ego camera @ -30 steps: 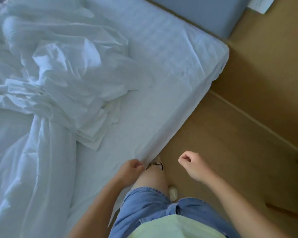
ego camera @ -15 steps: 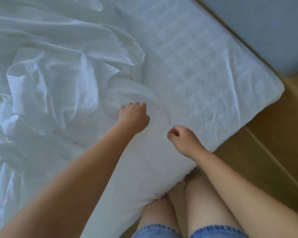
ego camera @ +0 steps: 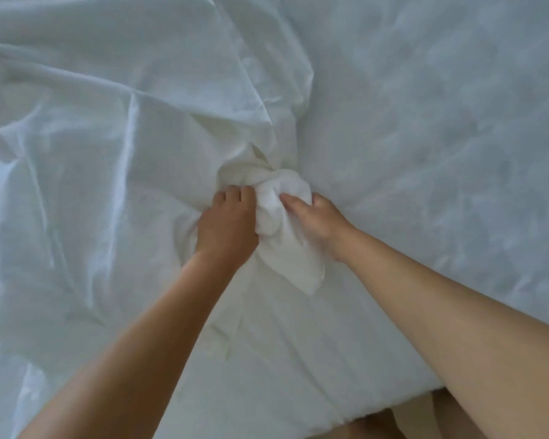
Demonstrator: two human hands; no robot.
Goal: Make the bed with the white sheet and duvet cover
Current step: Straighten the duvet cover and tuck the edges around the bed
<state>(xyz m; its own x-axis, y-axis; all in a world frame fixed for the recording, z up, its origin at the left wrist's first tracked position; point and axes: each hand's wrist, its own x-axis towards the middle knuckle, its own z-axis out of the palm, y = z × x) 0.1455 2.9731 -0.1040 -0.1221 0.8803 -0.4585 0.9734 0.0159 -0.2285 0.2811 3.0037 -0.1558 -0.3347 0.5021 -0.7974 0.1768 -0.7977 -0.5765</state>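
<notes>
White cloth (ego camera: 108, 160), loose and heavily creased, covers the left and middle of the mattress (ego camera: 441, 137). Whether it is the sheet or the duvet cover cannot be told. To the right, the mattress surface lies flatter, with shallow wrinkles only.

Both arms reach in from the bottom of the view to a point near the centre, where the cloth is gathered into a bunch (ego camera: 276, 201).

Left hand (ego camera: 225, 226): knuckles up, fingers curled down into the cloth on the left side of the bunch, gripping it. Fingertips are hidden in the folds.

Right hand (ego camera: 317, 223): fingers curled over the right side of the same bunch, gripping it. The thumb cannot be made out.

The hands sit close together, with only the bunch between them. A flap of the bunch hangs towards the person, between the two wrists. Creases radiate outward from the gathered point. The near edge of the mattress shows at lower right.
</notes>
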